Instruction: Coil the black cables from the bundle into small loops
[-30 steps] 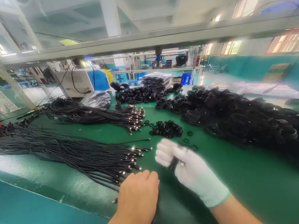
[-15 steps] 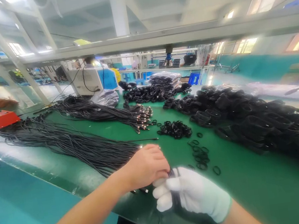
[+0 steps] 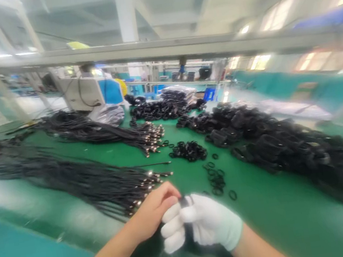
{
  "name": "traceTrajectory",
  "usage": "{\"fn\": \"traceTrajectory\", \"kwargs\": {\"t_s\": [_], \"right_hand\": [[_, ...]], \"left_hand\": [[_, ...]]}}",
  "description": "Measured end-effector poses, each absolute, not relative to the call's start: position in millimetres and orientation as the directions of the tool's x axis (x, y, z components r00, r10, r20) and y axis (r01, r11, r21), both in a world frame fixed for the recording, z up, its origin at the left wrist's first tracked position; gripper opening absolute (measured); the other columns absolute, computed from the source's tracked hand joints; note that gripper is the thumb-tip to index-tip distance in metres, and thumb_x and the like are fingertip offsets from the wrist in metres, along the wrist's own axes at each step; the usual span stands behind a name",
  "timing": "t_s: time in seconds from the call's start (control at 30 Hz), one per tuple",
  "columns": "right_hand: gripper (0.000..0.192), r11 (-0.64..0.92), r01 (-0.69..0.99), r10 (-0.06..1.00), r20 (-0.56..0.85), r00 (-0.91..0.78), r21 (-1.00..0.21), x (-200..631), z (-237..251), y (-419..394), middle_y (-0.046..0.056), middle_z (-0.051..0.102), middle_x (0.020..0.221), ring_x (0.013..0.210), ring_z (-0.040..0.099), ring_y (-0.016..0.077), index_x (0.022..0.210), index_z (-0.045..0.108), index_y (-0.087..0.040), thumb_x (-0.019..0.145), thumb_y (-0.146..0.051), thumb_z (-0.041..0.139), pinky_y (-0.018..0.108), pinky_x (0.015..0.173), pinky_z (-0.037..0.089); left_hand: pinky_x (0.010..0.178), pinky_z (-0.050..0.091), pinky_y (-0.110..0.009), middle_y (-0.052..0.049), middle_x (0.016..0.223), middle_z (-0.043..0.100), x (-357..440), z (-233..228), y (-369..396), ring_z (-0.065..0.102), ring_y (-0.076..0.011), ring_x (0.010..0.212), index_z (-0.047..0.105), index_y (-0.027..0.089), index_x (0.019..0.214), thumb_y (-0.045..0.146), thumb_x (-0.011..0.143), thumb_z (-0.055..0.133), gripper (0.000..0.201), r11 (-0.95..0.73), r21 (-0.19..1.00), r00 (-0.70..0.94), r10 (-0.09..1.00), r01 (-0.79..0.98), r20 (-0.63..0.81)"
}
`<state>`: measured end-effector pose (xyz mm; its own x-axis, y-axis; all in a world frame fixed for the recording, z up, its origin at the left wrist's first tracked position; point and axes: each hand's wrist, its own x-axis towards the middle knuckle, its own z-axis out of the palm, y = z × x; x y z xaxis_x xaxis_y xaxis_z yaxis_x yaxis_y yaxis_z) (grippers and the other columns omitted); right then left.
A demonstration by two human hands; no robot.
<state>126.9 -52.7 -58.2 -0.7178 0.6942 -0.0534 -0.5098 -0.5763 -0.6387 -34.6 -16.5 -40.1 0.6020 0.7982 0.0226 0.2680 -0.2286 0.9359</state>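
Note:
My right hand (image 3: 206,219), in a white glove, is closed around a coiled black cable (image 3: 188,228). Its thumb presses across the front of the coil, and the lower part shows between the gloved fingers. At the top left of the same coil, my bare left hand (image 3: 157,207) has its fingers bent and closed on the upper edge; the fingertips are partly hidden. Just beyond the hands lie loose black rings (image 3: 216,180) and a small heap of similar black rings (image 3: 190,150). Straight black cables (image 3: 103,185) with metal ends fan out beside my left forearm.
A large pile of coiled black cables (image 3: 268,136) covers the right side of the green table (image 3: 268,225). Another bundle of cables (image 3: 111,132) lies further back, near a white and blue machine (image 3: 89,91). A metal rail (image 3: 147,49) crosses above the table.
My left hand has slid lower and left along the coil, with less of it over the top. The right hand keeps its hold. The view has turned slightly right.

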Motion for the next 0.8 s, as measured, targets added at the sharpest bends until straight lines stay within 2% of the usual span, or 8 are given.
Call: {"fn": "traceTrajectory", "kwargs": {"t_s": [0.17,0.27,0.33,0.4,0.5,0.57,0.63,0.8], "right_hand": [[0.051,-0.514,-0.365,0.638,-0.061,-0.767,-0.776,122,-64,-43,0.014,0.064,0.063,0.075,0.063,0.0293,0.078,0.064,-0.002,0.05,-0.043,0.074,0.05,0.08,0.043],[0.048,-0.426,-0.192,0.664,-0.161,-0.73,-0.884,131,-67,-35,0.002,0.055,0.047,0.058,0.057,0.0191,0.068,0.064,-0.007,0.042,-0.045,0.078,0.039,0.071,0.047],[0.039,-0.332,-0.034,0.72,-0.229,-0.655,-0.943,139,-62,-35,-0.004,0.047,0.041,0.047,0.048,0.0108,0.061,0.063,-0.01,0.041,-0.038,0.08,0.031,0.064,0.047],[0.034,-0.262,0.035,0.728,-0.222,-0.649,-0.964,144,-51,-39,-0.005,0.049,0.042,0.045,0.043,0.0078,0.06,0.064,-0.01,0.048,-0.037,0.079,0.027,0.061,0.046],[0.033,-0.279,-0.119,0.598,-0.075,-0.798,-0.953,144,-35,-51,0.003,0.061,0.054,0.059,0.056,0.014,0.069,0.067,-0.008,0.065,-0.041,0.067,0.03,0.074,0.047],[0.029,-0.308,-0.23,0.577,0.011,-0.816,-0.923,144,-29,-57,0.006,0.064,0.06,0.066,0.061,0.0169,0.074,0.068,-0.007,0.072,-0.035,0.06,0.034,0.082,0.046],[0.024,-0.33,-0.254,0.57,0.022,-0.821,-0.909,144,-30,-60,0.007,0.066,0.062,0.066,0.062,0.0175,0.075,0.068,-0.007,0.074,-0.029,0.057,0.036,0.081,0.046],[0.025,-0.344,-0.216,0.544,-0.007,-0.839,-0.914,145,-37,-58,0.008,0.067,0.067,0.069,0.064,0.0182,0.074,0.069,-0.007,0.072,-0.031,0.063,0.031,0.073,0.049]], "left_hand": [[0.072,0.044,-0.027,0.0,0.085,0.056,-39,-52,-24,0.052,-0.0168,0.08,0.053,0.021,0.095,0.041,0.088,0.044,0.023,-0.089,0.974,0.633,0.771,0.208,-0.064],[0.066,0.045,-0.026,0.0,0.081,0.055,-35,-60,-23,0.053,-0.0167,0.073,0.053,0.021,0.092,0.044,0.083,0.052,0.025,-0.069,0.99,0.628,0.778,0.125,-0.025],[0.064,0.046,-0.025,-0.001,0.079,0.053,-31,-62,-25,0.052,-0.0159,0.07,0.053,0.02,0.085,0.041,0.082,0.054,0.022,-0.151,0.982,0.592,0.804,0.115,0.054],[0.065,0.047,-0.026,-0.002,0.081,0.054,-28,-63,-30,0.053,-0.0162,0.072,0.053,0.019,0.081,0.036,0.082,0.053,0.017,-0.26,0.957,0.559,0.817,0.131,0.145],[0.068,0.048,-0.027,-0.003,0.085,0.056,-22,-65,-41,0.055,-0.0172,0.077,0.054,0.02,0.085,0.03,0.085,0.048,0.011,-0.401,0.903,0.49,0.825,0.155,0.282],[0.069,0.048,-0.029,-0.004,0.086,0.057,-17,-66,-48,0.056,-0.0178,0.078,0.054,0.022,0.089,0.028,0.086,0.044,0.012,-0.502,0.849,0.423,0.814,0.167,0.399],[0.069,0.049,-0.031,-0.003,0.087,0.057,-12,-68,-54,0.057,-0.0186,0.079,0.054,0.025,0.092,0.027,0.087,0.041,0.015,-0.584,0.79,0.358,0.789,0.185,0.499],[0.069,0.051,-0.029,-0.002,0.09,0.06,-12,-75,-62,0.06,-0.0176,0.08,0.051,0.031,0.101,0.021,0.088,0.038,0.021,-0.677,0.691,0.301,0.734,0.252,0.609]]}}
